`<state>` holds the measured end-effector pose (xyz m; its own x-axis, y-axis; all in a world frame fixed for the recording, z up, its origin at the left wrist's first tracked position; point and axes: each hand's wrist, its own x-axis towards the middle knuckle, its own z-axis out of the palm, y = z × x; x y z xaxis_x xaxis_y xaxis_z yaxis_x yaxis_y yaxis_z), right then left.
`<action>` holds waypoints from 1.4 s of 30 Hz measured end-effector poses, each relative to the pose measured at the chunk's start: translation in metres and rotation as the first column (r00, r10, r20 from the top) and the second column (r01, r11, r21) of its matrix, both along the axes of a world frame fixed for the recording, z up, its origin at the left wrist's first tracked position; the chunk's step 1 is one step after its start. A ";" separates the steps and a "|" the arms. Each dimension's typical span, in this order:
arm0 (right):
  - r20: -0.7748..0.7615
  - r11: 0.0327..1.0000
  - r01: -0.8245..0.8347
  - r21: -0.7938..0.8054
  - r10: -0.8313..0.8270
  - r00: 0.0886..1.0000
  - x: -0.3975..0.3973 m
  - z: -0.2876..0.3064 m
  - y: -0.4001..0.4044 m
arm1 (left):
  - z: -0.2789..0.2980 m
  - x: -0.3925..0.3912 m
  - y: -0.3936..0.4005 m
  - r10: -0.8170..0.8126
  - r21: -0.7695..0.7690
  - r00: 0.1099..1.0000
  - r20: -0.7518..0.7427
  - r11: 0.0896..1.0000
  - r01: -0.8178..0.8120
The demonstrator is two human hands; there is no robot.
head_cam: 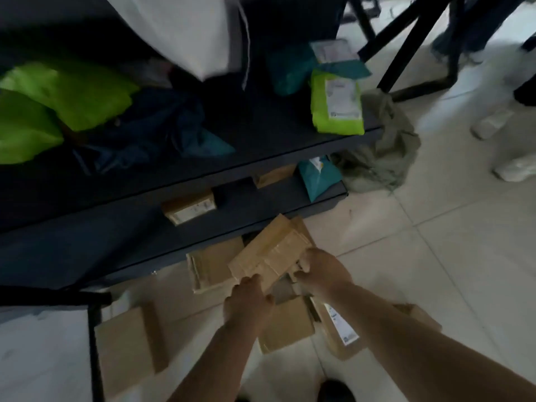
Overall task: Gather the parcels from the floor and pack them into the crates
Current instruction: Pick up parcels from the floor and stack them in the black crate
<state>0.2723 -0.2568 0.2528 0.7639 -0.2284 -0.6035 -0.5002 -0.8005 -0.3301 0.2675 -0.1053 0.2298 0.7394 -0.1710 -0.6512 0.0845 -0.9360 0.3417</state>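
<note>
A flat brown cardboard parcel [271, 250] is held tilted above the floor by both hands. My left hand [248, 304] grips its near corner and my right hand [320, 271] grips its right edge. Several more cardboard parcels lie on the tiled floor beneath: one open-looking box [210, 268] against the shelf, one [287, 326] under my wrists, a labelled one [339, 329] to the right, and a larger one [127, 343] at lower left. No crate is clearly visible.
A dark shelving unit [203, 172] fills the left, holding green bags [69, 91], a lime labelled pouch [336, 103], a teal pouch [317, 175] and small boxes [188, 210]. Crumpled grey-green cloth [383, 152] lies beside it. Black table legs [412, 44] and someone's white shoes [516, 166] stand far right.
</note>
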 end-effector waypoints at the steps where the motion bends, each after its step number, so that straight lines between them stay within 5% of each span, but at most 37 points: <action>1: -0.002 0.999 0.033 0.023 -0.033 0.999 0.010 -0.028 -0.003 | -0.025 0.002 -0.005 0.023 -0.007 0.999 -0.025 1.000 -0.024; 9: 0.056 0.982 0.186 0.038 -0.188 0.981 0.085 -0.194 -0.045 | -0.174 0.036 -0.031 0.237 -0.026 0.964 -0.118 0.970 -0.241; 13: -0.028 0.837 0.458 0.300 -0.472 0.881 0.064 -0.230 -0.062 | -0.204 0.036 -0.034 0.436 0.002 0.899 -0.022 0.900 -0.437; 19: -0.007 0.664 0.533 0.524 -0.623 0.782 0.017 -0.229 -0.040 | -0.208 -0.004 -0.015 0.548 -0.188 0.828 -0.118 0.806 -0.561; 22: -0.030 0.723 0.414 0.553 -0.479 0.877 0.009 -0.209 -0.014 | -0.195 -0.004 0.000 0.674 -0.282 0.717 -0.176 0.663 -0.693; 25: 0.319 0.905 0.124 0.408 -0.268 0.909 0.011 -0.183 0.016 | -0.166 0.004 0.016 0.758 -0.433 0.513 -0.404 0.335 -0.837; 28: 0.704 0.974 -0.228 -0.012 0.170 0.690 0.011 -0.173 0.037 | -0.149 0.009 0.040 0.781 -0.469 0.320 -0.536 0.040 -0.882; 32: 0.710 0.827 -0.454 -0.333 0.536 0.456 -0.015 -0.192 0.056 | -0.157 -0.001 0.063 0.785 -0.354 0.112 -0.609 -0.142 -0.925; 34: 0.640 0.775 -0.521 -0.357 0.609 0.468 -0.040 -0.206 0.060 | -0.166 -0.013 0.067 0.780 -0.325 0.117 -0.615 -0.115 -0.939; 38: 0.462 0.833 -0.532 -0.155 0.537 0.706 -0.072 -0.217 0.063 | -0.185 -0.040 0.066 0.723 -0.274 0.269 -0.636 0.114 -0.955; 42: 0.381 0.789 -0.604 -0.114 0.596 0.706 -0.081 -0.225 0.064 | -0.200 -0.058 0.067 0.725 -0.312 0.337 -0.601 0.175 -0.934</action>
<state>0.1913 -0.1926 0.0281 0.9001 0.3658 -0.2366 0.2520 -0.8802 -0.4021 0.2096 -0.0388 0.0297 0.4873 0.0728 -0.8702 0.8612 0.1249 0.4927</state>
